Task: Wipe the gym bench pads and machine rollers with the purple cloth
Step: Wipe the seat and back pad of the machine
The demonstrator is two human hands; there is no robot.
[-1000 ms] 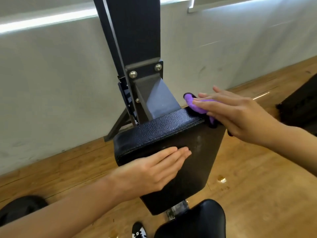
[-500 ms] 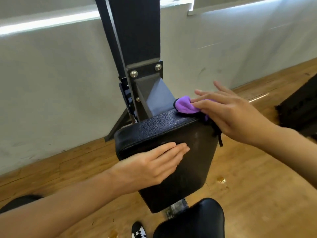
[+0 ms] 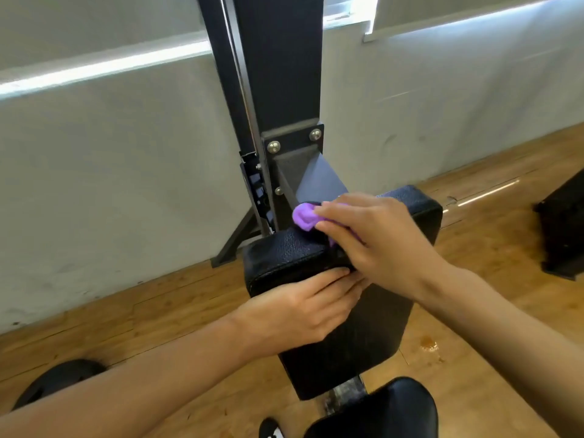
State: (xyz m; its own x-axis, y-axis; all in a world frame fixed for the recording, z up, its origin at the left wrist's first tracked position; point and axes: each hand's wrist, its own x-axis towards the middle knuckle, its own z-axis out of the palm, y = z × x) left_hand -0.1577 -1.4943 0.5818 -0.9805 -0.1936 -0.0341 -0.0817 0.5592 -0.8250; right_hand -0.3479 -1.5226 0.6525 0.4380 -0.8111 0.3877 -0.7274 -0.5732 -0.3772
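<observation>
At the top edge of the back pad (image 3: 363,336): the purple cloth (image 3: 304,218) lies bunched on the black grained upholstery, just in front of the grey support arm (image 3: 319,181). One rounded fold shows past the fingertips; the rest is covered by the hand.
Right hand (image 3: 379,245): comes in from the right, palm down over the cloth. Fingers are extended and close together, pressing the cloth onto the pad's upper surface. The thumb is hidden.
Left hand (image 3: 300,311): laid flat on the pad's front face, just below the top seam. Fingers are straight and together, pointing right, with nothing held. The fingertips meet the underside of the right hand or lie just short of it; cannot tell which.
Back pad condition: black, rectangular, tilted with its upper end toward the wall (image 3: 110,169). A stitched seam runs along the top edge.
Machine upright (image 3: 278,74): dark column behind the pad, running out of view at the top. A bracket (image 3: 292,137) with two silver bolt heads joins it to the support arm.
Seat pad (image 3: 379,409): black, rounded, at the bottom edge of view, just below the back pad.
Floor (image 3: 489,311): wood planks, with a small amber stain (image 3: 428,343) right of the pad's lower end.
Unidentified: black boxy item (image 3: 562,229) at the right edge; dark rounded object (image 3: 53,380) at lower left.
</observation>
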